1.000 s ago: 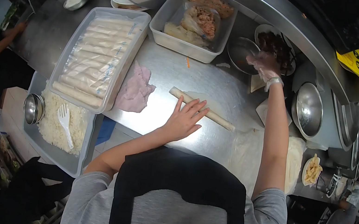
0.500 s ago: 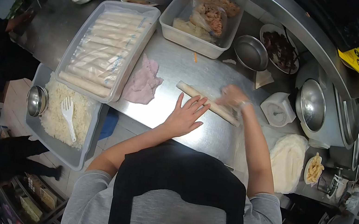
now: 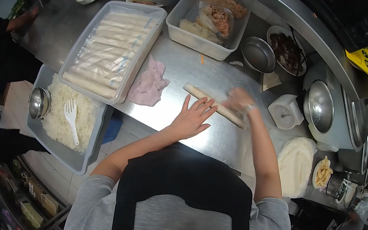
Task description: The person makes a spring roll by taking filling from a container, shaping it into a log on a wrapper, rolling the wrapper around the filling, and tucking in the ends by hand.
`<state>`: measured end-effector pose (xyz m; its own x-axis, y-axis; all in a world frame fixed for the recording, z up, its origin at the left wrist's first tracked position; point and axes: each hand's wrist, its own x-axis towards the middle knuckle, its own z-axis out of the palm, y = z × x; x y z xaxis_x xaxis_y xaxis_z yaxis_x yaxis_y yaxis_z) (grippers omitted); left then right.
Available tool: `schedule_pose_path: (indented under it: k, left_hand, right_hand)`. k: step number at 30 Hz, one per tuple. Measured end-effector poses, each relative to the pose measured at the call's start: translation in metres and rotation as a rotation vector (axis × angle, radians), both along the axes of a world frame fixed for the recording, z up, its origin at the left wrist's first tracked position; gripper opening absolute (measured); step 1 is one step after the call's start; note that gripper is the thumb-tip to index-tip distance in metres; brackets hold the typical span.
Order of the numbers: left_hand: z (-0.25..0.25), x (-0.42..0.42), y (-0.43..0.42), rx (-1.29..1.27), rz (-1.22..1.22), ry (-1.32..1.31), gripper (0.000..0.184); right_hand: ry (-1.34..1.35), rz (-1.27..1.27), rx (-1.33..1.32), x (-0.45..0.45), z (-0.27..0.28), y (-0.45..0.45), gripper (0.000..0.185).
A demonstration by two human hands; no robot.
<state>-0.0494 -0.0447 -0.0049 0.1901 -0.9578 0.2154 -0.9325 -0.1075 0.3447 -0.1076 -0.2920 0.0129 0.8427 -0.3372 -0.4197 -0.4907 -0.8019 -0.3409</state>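
My left hand (image 3: 194, 116) lies with spread fingers, its fingertips on a long pale roll (image 3: 228, 113) that slants across the steel counter (image 3: 164, 120). Just beyond the roll's right half is my right hand (image 3: 240, 100), blurred by motion, so its fingers cannot be made out. A thin clear glove or film seems to cover it. Left of the roll lies a crumpled pink cloth (image 3: 149, 83). A plastic tub (image 3: 123, 90) further left holds several similar rolls under printed film. Near my right forearm, a stack of pale sheets (image 3: 295, 166) rests on the counter.
Behind are a tub of bagged fillings (image 3: 195, 43), a metal bowl (image 3: 258, 54) and a plate of dark food (image 3: 286, 52). A white scale (image 3: 285, 112) stands right. A grey bin of white shreds (image 3: 85, 159) is at lower left. Co-workers (image 3: 0, 45) are at both sides.
My right hand has come from the metal bowl at the back down to the counter beside the roll. My left hand stays on the roll. The whole view has shifted slightly.
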Motion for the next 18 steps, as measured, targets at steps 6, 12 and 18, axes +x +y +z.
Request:
schedule_pose_path:
  k: [6,12,18]
  left_hand:
    - [0.001,-0.001,0.000,-0.002,-0.008,0.010,0.065]
    - [0.003,-0.001,-0.001,0.018,-0.017,0.007,0.063]
    - [0.004,0.000,0.000,0.014,-0.001,0.003,0.063]
  right_hand:
    - [0.064,-0.073,-0.021,-0.050,0.028,-0.014,0.037]
    - [-0.029,-0.147,0.022,-0.021,0.016,-0.004,0.037]
    - [0.143,0.073,-0.174,-0.069,0.022,-0.022,0.044]
